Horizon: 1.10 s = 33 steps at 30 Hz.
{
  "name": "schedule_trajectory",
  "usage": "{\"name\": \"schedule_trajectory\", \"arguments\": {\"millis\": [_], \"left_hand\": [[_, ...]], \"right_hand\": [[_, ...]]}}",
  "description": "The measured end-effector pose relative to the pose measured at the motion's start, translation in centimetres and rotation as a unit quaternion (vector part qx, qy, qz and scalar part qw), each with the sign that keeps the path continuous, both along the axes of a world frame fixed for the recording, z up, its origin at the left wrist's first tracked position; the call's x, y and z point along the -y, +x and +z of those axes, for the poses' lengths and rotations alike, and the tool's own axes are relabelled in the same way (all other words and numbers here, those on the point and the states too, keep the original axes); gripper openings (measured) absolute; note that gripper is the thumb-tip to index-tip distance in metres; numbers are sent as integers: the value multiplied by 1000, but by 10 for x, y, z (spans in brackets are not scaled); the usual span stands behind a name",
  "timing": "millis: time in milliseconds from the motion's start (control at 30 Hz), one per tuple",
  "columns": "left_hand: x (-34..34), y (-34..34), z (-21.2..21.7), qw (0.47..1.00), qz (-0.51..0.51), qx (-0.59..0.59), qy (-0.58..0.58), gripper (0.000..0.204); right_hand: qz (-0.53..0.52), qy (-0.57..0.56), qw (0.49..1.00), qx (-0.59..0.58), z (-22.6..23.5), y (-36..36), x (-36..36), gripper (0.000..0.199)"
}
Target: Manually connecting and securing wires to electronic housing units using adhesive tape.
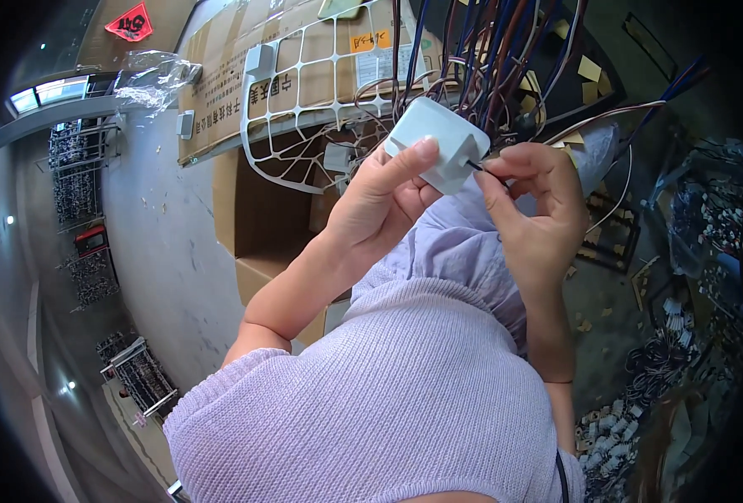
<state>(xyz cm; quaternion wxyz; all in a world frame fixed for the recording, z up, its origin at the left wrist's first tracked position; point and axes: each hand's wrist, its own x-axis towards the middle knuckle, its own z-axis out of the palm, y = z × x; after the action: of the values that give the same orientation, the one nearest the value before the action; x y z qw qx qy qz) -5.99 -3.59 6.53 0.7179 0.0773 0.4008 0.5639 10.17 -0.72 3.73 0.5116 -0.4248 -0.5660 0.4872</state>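
My left hand (384, 197) grips a small pale grey plastic box (437, 141), thumb pressed on its front face. My right hand (532, 197) pinches a thin dark wire (482, 168) at a hole in the box's side. Behind the box hangs a bundle of brown, blue and dark wires (480, 63). My lilac knitted sleeves and top fill the lower middle of the view.
A white plastic grid panel (304, 92) lies over brown cardboard boxes (254, 210) at the upper left, next to a crumpled clear bag (149, 75). Loose wire bundles and small white parts (656, 360) lie on the dark floor at the right.
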Motion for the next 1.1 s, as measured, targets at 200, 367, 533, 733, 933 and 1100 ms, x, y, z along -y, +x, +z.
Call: {"name": "schedule_trajectory", "arguments": {"millis": [200,367,533,733,933,1100], "left_hand": [[6,5,-9,993,-17,-115,36,42],[9,6,-14,997,-27,-68,16,42],[8,11,-7,998,2,-56,12,43],[7,10,-10,997,11,-70,24,41],[11,10,-17,995,3,-103,17,41],[12,7,-16,992,25,-119,38,41]], "right_hand": [[7,49,999,23,0,0,7,28],[31,-67,991,-116,7,-4,6,21],[29,3,1000,-10,-4,2,3,14],[36,-20,998,43,-4,1,7,12],[38,-42,998,28,-7,0,7,13],[42,105,983,146,-1,6,5,20]]}}
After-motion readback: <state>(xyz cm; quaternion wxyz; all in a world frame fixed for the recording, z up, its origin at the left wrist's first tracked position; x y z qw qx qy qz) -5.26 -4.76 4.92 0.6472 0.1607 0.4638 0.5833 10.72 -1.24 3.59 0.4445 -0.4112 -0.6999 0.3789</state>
